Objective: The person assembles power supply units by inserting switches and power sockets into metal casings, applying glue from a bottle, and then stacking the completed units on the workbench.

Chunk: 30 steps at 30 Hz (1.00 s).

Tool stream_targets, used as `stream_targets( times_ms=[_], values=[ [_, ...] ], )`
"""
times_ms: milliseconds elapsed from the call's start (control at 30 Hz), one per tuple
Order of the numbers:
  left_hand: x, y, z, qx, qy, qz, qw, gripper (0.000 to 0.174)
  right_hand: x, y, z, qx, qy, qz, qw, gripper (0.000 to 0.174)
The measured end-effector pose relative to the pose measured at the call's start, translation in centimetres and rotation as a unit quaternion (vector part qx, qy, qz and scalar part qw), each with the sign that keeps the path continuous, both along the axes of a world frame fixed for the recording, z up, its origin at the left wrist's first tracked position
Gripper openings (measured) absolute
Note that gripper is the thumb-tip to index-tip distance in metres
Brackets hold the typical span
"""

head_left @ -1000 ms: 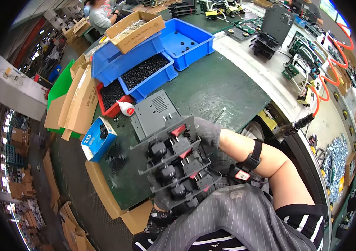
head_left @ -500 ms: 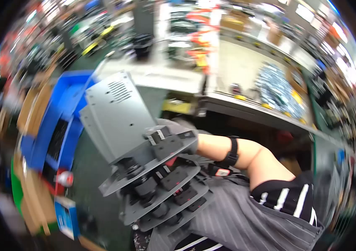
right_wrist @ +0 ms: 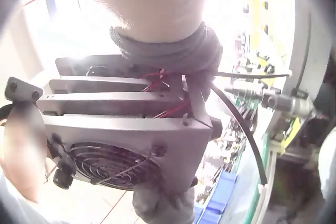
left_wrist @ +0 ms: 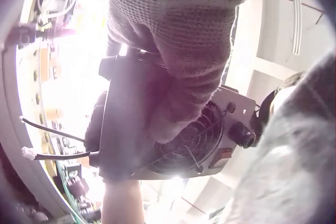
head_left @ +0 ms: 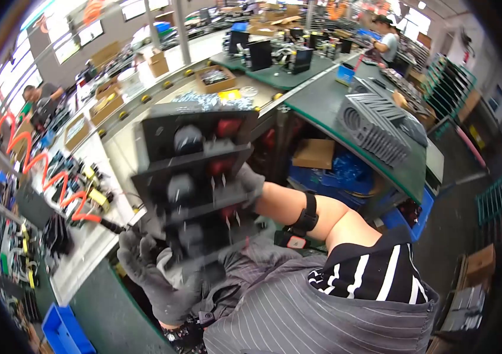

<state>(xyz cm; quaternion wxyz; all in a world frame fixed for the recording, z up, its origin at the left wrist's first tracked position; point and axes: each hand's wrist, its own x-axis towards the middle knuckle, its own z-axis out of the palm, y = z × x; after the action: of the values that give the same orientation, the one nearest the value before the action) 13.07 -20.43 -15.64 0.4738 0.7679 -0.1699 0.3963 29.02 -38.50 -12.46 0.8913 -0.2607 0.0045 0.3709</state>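
A stack of several grey metal chassis panels [head_left: 195, 177], with black knobs and red switches, is held in front of the body and blurred. My right hand [head_left: 249, 182], in a grey glove, grips its right side. On the left, my gloved left hand [head_left: 156, 277] holds the stack low down. In the left wrist view its glove [left_wrist: 178, 35] lies over the round fan grille [left_wrist: 184, 145] of the end panel. The right wrist view shows the panels [right_wrist: 110, 129] layered, with the left glove [right_wrist: 163, 203] at the lower edge. Black cables [left_wrist: 58, 155] stick out sideways.
Left is a white bench [head_left: 85, 248] with a red coiled hose [head_left: 43, 167]. At lower left is a green tabletop [head_left: 106, 301] with a blue tray [head_left: 65, 330]. Grey finned panels [head_left: 375, 127] lie on another green bench at right. People [head_left: 389, 44] stand farther off.
The view has swung right; the table with blue bins has gone out to the left. The stack travels along in my hands, now tilted, its vented plate hidden. My left hand has come into view.
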Motion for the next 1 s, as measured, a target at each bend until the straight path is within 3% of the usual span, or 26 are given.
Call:
stream_targets(
  times_ms=[33, 67, 167, 333, 400, 433, 467, 500, 567, 600, 667, 700, 767, 800, 1000],
  values=[
    [0.0, 0.3, 0.1, -0.002, 0.028, -0.007, 1.000, 0.109, 2.1, -1.6, -1.6, 0.024, -0.063, -0.075, 0.995, 0.028],
    [0.8, 1.6, -1.3, -0.003, 0.053, -0.013, 0.998, 0.107, 4.0, -3.2, -3.1, 0.014, -0.167, -0.070, 0.983, 0.029],
    [0.6, 2.4, -2.5, -0.009, 0.125, 0.022, 0.992, 0.083, 9.1, -7.4, -5.2, 0.091, -0.164, -0.089, 0.978, 0.030],
    [-0.6, 5.5, -6.1, -0.080, 0.298, 0.097, 0.946, 0.077, 23.8, -22.1, -10.4, -0.122, -0.162, -0.254, 0.946, 0.036],
    [-1.8, 6.4, -7.2, -0.156, 0.346, 0.119, 0.918, 0.068, 26.2, -26.0, -11.2, -0.161, -0.133, -0.365, 0.907, 0.038],
    [-2.4, 8.2, -8.9, -0.164, 0.365, 0.122, 0.908, 0.074, 28.8, -29.1, -13.3, -0.162, -0.106, -0.397, 0.897, 0.037],
    [-2.7, 7.9, -7.7, -0.088, 0.361, 0.156, 0.915, 0.059, 31.1, -31.7, -15.2, -0.162, -0.079, -0.428, 0.886, 0.036],
    [-2.5, 7.5, -7.4, -0.084, 0.366, 0.182, 0.909, 0.058, 31.1, -32.8, -15.1, -0.165, -0.077, -0.424, 0.887, 0.036],
    [-2.6, 8.0, -6.7, -0.040, 0.382, 0.232, 0.894, 0.055, 30.5, -34.5, -14.9, -0.227, -0.067, -0.489, 0.840, 0.035],
    [-2.8, 8.8, -5.9, 0.002, 0.391, 0.256, 0.884, 0.053, 31.2, -35.0, -15.1, -0.230, -0.019, -0.494, 0.838, 0.039],
    [-2.3, 9.7, -5.1, 0.027, 0.391, 0.271, 0.879, 0.052, 32.3, -36.1, -17.4, -0.376, -0.035, -0.551, 0.744, 0.039],
    [-2.0, 10.1, -4.9, 0.018, 0.390, 0.274, 0.879, 0.053, 32.9, -37.1, -17.9, -0.377, -0.035, -0.547, 0.747, 0.039],
    [-1.5, 11.1, -4.9, 0.008, 0.389, 0.281, 0.877, 0.053, 33.8, -38.3, -18.6, -0.206, 0.011, -0.508, 0.837, 0.034],
    [-1.5, 12.0, -5.0, 0.023, 0.381, 0.279, 0.881, 0.053, 30.4, -34.7, -14.0, -0.236, -0.006, -0.530, 0.814, 0.032],
    [-1.8, 13.0, -3.8, -0.031, 0.386, 0.286, 0.877, 0.052, 34.2, -37.2, -14.7, -0.274, 0.023, -0.558, 0.783, 0.037]
  ],
)
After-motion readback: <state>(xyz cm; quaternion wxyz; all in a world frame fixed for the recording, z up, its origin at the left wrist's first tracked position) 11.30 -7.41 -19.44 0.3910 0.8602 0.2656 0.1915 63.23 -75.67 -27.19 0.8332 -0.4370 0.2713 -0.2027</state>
